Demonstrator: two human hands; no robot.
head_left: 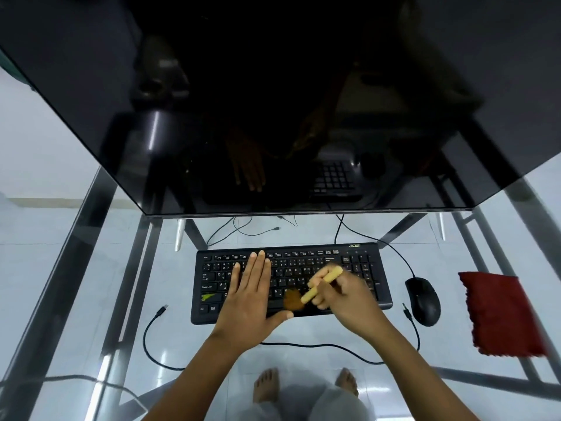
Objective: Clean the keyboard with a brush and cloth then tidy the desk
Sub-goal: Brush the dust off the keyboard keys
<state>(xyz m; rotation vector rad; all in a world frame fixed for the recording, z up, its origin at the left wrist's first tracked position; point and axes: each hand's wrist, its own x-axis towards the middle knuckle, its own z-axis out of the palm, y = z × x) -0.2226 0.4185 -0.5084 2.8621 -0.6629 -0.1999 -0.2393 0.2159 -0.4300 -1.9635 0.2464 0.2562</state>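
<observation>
Under both hands lay the black full-size Acer keyboard (291, 282), flat on the clear glass desk top (91, 299). Left hand (252, 294) was open, palm down, fingers straight and together, pressed flat on the left-centre keys; fingertips reached the function row, thumb (280, 316) splayed toward the keyboard's near edge. Right hand (340, 294) was closed around the pale yellow handle of a small brush (321, 284), held pencil-fashion. Handle tilted up and away to the right; brown bristle head (293, 300) pointed down-left and touched the keys of the bottom rows, just right of the left thumb. Right hand and brush appeared motion-blurred.

Right of the right hand, just off the keyboard's end, sat a black wired mouse (423, 300). Further right, well apart from both hands, lay a dark red folded cloth (501, 314) near the desk's right edge, untouched. A black cable (151, 341) looped on the glass left of and below the left forearm, one loose plug end lying just left of the keyboard. Beyond the fingertips stood a large black monitor (273, 101), screen dark, reflecting the keyboard and one hand. Through the glass, below the forearms, bare feet (267, 388) showed on the pale floor.
</observation>
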